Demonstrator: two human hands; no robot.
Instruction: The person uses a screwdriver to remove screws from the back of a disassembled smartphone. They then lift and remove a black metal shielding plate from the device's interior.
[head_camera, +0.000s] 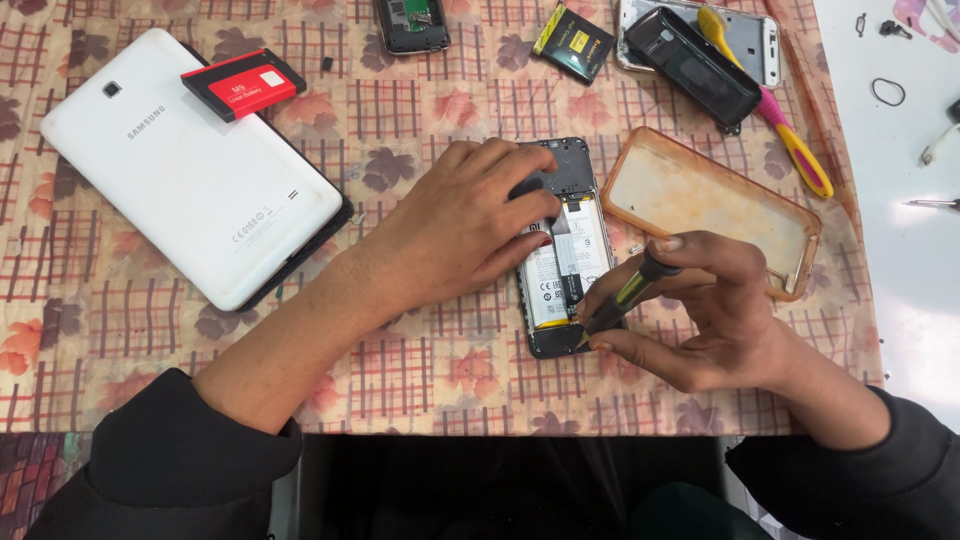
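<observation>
An opened smartphone (566, 262) lies back-up on the patterned tablecloth (420, 380), its white battery and black frame exposed. My left hand (462, 225) rests flat on the phone's upper left part, fingers pressing near the camera end. My right hand (690, 310) grips a small screwdriver (627, 292) with a black and green handle, its tip touching the phone's lower right corner.
A white tablet (190, 165) lies back-up at left with a red and black battery (243, 84) on it. A clear orange phone case (710, 205) sits right of the phone. Farther back lie other phone parts, a small yellow-labelled battery (573, 42) and a yellow-pink tool (770, 105).
</observation>
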